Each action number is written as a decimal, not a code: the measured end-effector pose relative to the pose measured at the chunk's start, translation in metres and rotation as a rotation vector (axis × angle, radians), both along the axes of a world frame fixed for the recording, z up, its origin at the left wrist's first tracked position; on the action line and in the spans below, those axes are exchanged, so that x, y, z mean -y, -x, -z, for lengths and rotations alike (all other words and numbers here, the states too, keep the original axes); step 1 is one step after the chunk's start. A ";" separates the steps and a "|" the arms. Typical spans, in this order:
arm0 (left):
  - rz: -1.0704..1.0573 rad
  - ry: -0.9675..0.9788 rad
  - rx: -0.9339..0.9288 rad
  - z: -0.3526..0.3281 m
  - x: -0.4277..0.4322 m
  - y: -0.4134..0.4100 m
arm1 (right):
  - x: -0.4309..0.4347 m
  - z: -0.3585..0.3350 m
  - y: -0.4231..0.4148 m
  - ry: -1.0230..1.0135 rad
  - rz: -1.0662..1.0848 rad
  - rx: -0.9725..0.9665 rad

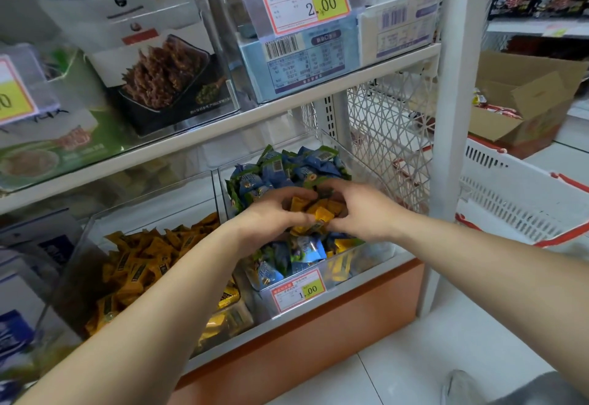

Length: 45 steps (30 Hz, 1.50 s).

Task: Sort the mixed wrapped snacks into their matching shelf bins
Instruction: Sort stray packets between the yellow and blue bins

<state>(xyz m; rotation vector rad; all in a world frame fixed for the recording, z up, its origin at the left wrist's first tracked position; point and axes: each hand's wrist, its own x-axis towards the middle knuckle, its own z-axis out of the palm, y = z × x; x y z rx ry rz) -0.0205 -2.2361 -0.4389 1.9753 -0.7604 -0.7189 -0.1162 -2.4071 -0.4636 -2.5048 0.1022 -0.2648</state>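
Observation:
Two clear bins sit on the low shelf. The right bin (376,255) holds blue and green wrapped snacks (287,165) with some yellow ones mixed in. The left bin (95,223) holds yellow wrapped snacks (143,264). Both hands are over the right bin, cupped round a small heap of yellow snacks (318,212). My left hand (271,216) grips the heap from the left, and my right hand (363,210) grips it from the right, fingers curled over the top.
A price tag (298,293) hangs on the right bin's front. The shelf above (223,130) carries boxed goods behind clear dividers. A white basket with red trim (516,188) stands at the right, an open cardboard box (526,98) behind it. White floor tiles lie below.

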 end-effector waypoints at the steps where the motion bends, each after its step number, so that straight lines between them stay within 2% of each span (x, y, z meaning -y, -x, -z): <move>1: 0.010 -0.022 0.069 0.001 -0.001 0.000 | -0.001 -0.001 0.000 0.017 -0.028 -0.017; 3: 0.020 -0.052 0.194 0.004 -0.003 0.000 | -0.003 0.001 -0.001 0.088 -0.050 -0.031; 5: 0.009 -0.038 0.242 0.007 -0.003 0.001 | -0.004 0.001 -0.003 0.104 -0.022 0.015; 9: -0.045 0.041 0.111 0.009 -0.003 0.006 | -0.003 -0.002 -0.004 -0.013 0.041 0.042; 12: -0.099 0.134 0.021 0.007 0.001 0.012 | -0.003 -0.005 -0.005 -0.195 0.116 0.067; 16: -0.247 0.310 0.007 0.002 0.009 0.023 | -0.010 -0.013 -0.008 -0.529 0.174 0.092; 19: -0.313 0.399 0.058 -0.005 0.007 0.026 | -0.013 -0.020 -0.007 -0.669 0.131 0.132; 23: -0.320 0.406 0.217 -0.023 -0.012 0.024 | -0.022 -0.032 -0.007 -0.559 0.068 0.238; 30: -0.460 0.456 0.463 -0.040 -0.103 0.009 | -0.104 -0.048 -0.045 -0.628 -0.103 0.364; 32: -0.521 0.414 0.487 -0.033 -0.131 0.000 | -0.131 -0.043 -0.061 -0.578 -0.144 0.314; 36: -0.502 0.266 0.388 -0.014 -0.172 -0.018 | -0.161 -0.029 -0.082 -0.318 -0.213 0.195; 38: -0.454 0.155 0.403 -0.008 -0.188 -0.025 | -0.168 -0.026 -0.085 -0.201 -0.260 0.176; 45: -0.390 -0.065 0.507 -0.007 -0.215 -0.031 | -0.160 -0.040 -0.074 -0.002 -0.325 0.174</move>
